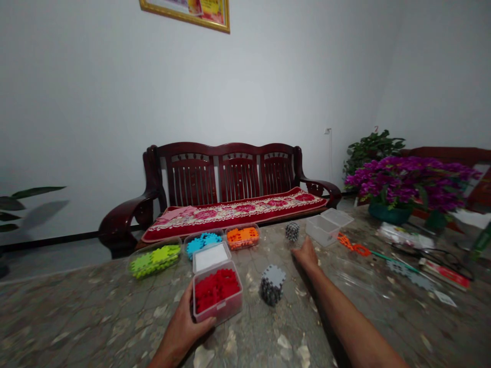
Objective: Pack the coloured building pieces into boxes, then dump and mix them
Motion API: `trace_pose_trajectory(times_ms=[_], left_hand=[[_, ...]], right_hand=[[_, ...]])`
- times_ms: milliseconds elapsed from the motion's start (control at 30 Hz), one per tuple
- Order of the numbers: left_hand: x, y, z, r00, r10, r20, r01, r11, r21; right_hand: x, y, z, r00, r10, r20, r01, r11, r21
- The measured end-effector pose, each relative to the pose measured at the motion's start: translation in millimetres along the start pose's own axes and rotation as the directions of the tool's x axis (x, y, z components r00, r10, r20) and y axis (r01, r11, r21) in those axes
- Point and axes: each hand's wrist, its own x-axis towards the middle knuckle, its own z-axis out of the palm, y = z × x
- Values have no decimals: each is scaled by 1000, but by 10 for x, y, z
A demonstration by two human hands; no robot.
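Head view, grey stack (273, 283) on patterned tabletop (99, 312), wooden bench (232, 151), pale wall (276, 87)

Left fingers (204, 326) hold a box (231, 309) of red pieces (217, 289).

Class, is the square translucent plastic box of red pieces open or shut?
Open: the box has its translucent lid folded back, exposing red toothed pieces.

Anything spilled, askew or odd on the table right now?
Nothing looks spilled or damaged. Slightly odd: the near grey stack and far grey stack stand loose on the table, whereas the red pieces sit in the clear box gripped by the left hand.
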Motion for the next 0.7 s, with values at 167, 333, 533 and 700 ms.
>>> trace_pose_trajectory(times_ms=[167,333,533,700], left_hand=[[21,-165,1,1000,18,-7,-18,1000,26],[8,-153,3,1000,3,-5,-3,999,48],[-48,-21,58,998,31,-51,-29,998,50],[-18,-86,41,998,40,-47,-37,998,53]], right_hand=[[241,-132,56,991,131,7,-131,991,-15],[345,-193,99,986,167,18,-166,985,-36],[412,-189,128,990,142,23,-140,988,-71],[379,-167,121,996,85,15,-83,991,-101]])
